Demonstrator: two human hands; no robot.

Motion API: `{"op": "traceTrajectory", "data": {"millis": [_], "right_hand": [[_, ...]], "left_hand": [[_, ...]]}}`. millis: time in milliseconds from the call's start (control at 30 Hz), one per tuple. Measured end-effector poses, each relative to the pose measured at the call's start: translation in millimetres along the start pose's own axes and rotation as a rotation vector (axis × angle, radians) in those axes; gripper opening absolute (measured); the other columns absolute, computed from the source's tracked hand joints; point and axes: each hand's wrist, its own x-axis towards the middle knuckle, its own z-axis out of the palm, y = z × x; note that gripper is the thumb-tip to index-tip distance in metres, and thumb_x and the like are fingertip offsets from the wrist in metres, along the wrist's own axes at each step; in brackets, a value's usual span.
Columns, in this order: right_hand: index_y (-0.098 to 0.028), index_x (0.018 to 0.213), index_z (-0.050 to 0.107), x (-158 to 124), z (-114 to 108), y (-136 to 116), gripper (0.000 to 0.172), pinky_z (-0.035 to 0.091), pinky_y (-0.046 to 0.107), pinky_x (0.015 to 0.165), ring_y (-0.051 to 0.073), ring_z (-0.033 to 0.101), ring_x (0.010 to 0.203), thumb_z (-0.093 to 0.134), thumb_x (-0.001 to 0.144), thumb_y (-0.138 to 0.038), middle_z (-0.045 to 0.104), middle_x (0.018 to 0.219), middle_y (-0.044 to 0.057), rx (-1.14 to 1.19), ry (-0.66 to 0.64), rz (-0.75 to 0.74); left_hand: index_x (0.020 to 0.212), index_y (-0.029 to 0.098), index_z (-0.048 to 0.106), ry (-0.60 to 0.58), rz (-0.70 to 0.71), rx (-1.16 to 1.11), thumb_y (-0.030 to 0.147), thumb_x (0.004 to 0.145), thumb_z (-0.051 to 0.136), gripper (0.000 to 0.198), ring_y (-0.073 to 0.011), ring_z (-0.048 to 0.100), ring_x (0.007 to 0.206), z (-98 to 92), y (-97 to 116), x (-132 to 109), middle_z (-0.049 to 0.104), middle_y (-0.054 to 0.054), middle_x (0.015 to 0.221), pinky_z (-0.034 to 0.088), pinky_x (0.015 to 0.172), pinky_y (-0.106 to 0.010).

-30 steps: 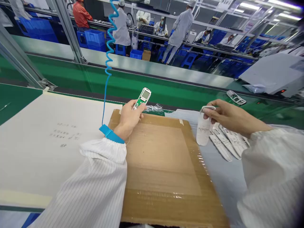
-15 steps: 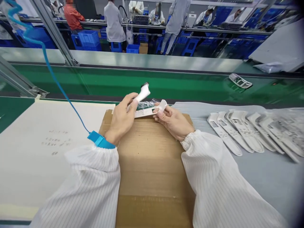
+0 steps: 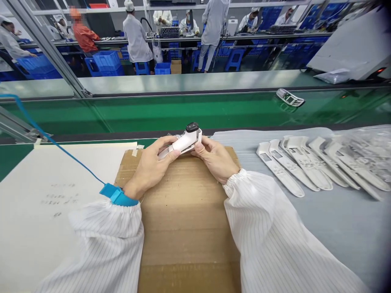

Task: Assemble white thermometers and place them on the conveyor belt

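My left hand (image 3: pixel 152 165) is closed on a white plastic housing half (image 3: pixel 183 141) that has a black end piece (image 3: pixel 192 127). My right hand (image 3: pixel 216 158) is closed on a second white housing half (image 3: pixel 199 136), its curved end showing beside the black piece. The two halves lie against each other, slightly apart at the seam, above the far end of a cardboard sheet (image 3: pixel 189 219). A blue wrist strap (image 3: pixel 117 195) with a cord circles my left wrist. Fingers hide much of both parts.
Several white housing halves (image 3: pixel 281 169) lie in a row on grey foam at the right, near clear plastic bags (image 3: pixel 366 152). A framed part (image 3: pixel 290 97) rests on the green conveyor (image 3: pixel 183 108). Paper (image 3: pixel 36 228) covers the left side. People work beyond.
The two white halves, apart before, are now brought together, the left one lowered onto the right one. The view has shifted slightly to the right.
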Motion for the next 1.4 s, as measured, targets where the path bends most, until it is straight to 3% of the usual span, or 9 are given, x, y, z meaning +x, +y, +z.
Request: {"op": "traceTrajectory", "data": {"millis": [233, 367, 500, 633, 733, 800, 933, 1167, 1400], "right_hand": [[-0.025, 0.11, 0.07, 0, -1, -1, 0.045, 0.043, 0.045, 0.107, 0.025, 0.058, 0.118, 0.067, 0.083, -0.061, 0.07, 0.114, 0.004, -0.056, 0.086, -0.037], [-0.024, 0.098, 0.069, 2, 7, -6, 0.044, 0.046, 0.042, 0.102, 0.024, 0.06, 0.112, 0.065, 0.082, -0.065, 0.071, 0.102, 0.005, 0.1, 0.129, 0.027], [-0.025, 0.076, 0.059, 0, 16, -14, 0.054, 0.054, 0.041, 0.083, 0.024, 0.065, 0.083, 0.048, 0.083, -0.078, 0.058, 0.062, 0.001, 0.421, 0.209, 0.197], [-0.027, 0.06, 0.043, -4, 12, -19, 0.055, 0.053, 0.038, 0.063, 0.02, 0.05, 0.053, 0.044, 0.083, -0.077, 0.03, 0.042, -0.004, 0.476, 0.219, 0.235], [-0.026, 0.07, 0.05, -3, 12, -23, 0.055, 0.053, 0.038, 0.064, 0.022, 0.058, 0.062, 0.042, 0.085, -0.078, 0.045, 0.051, -0.001, 0.427, 0.14, 0.233], [-0.026, 0.084, 0.056, -2, 16, -24, 0.052, 0.055, 0.04, 0.073, 0.024, 0.065, 0.079, 0.041, 0.088, -0.075, 0.061, 0.07, 0.002, 0.418, 0.059, 0.226], [-0.025, 0.102, 0.06, -5, 35, -19, 0.044, 0.054, 0.042, 0.091, 0.024, 0.064, 0.104, 0.044, 0.094, -0.065, 0.07, 0.101, 0.007, 0.455, -0.042, 0.216], [-0.024, 0.105, 0.065, -12, 52, -8, 0.038, 0.051, 0.047, 0.103, 0.026, 0.06, 0.117, 0.055, 0.092, -0.058, 0.071, 0.107, 0.009, 0.549, 0.017, 0.174], [-0.022, 0.099, 0.067, -8, 43, -13, 0.032, 0.048, 0.044, 0.108, 0.024, 0.06, 0.118, 0.058, 0.093, -0.052, 0.071, 0.106, 0.006, 0.641, 0.037, 0.262]], "left_hand": [[0.126, 0.023, 0.06, 0.001, -0.002, 0.092, 0.033, 0.096, 0.053, 0.032, -0.0204, 0.06, 0.117, 8.0, 9, -4, 0.063, -0.005, 0.132, 0.046, 0.103, -0.033], [0.13, 0.022, 0.056, -0.026, 0.009, 0.203, 0.031, 0.095, 0.054, 0.036, -0.021, 0.062, 0.112, 14.6, 16, -8, 0.065, -0.006, 0.128, 0.047, 0.1, -0.033], [0.134, 0.023, 0.052, -0.17, 0.068, 0.382, 0.037, 0.098, 0.05, 0.039, -0.0264, 0.064, 0.11, 27.8, 20, -16, 0.066, -0.009, 0.127, 0.049, 0.095, -0.037], [0.12, 0.021, 0.06, -0.318, -0.038, 0.595, 0.06, 0.09, 0.055, 0.049, -0.0294, 0.068, 0.08, 35.0, 28, -20, 0.072, -0.01, 0.094, 0.048, 0.07, -0.035], [0.111, 0.021, 0.064, -0.283, -0.155, 0.666, 0.063, 0.092, 0.048, 0.049, -0.0293, 0.067, 0.073, 29.2, 30, -17, 0.072, -0.01, 0.085, 0.045, 0.065, -0.034], [0.115, 0.021, 0.063, -0.138, -0.185, 0.679, 0.06, 0.095, 0.044, 0.048, -0.0305, 0.068, 0.083, 23.6, 30, -14, 0.072, -0.011, 0.093, 0.047, 0.071, -0.036], [0.137, 0.023, 0.049, 0.144, 0.028, 0.552, 0.051, 0.095, 0.052, 0.051, -0.0283, 0.061, 0.117, 20.6, 29, -15, 0.065, -0.01, 0.129, 0.046, 0.097, -0.039], [0.131, 0.02, 0.055, 0.189, 0.23, 0.58, 0.038, 0.1, 0.047, 0.037, -0.0245, 0.062, 0.117, 29.5, 38, -19, 0.065, -0.011, 0.129, 0.049, 0.098, -0.036], [0.139, 0.026, 0.048, 0.06, 0.157, 0.522, 0.042, 0.097, 0.053, 0.045, -0.0242, 0.06, 0.121, 19.9, 22, -13, 0.062, -0.006, 0.134, 0.048, 0.101, -0.04]]}}
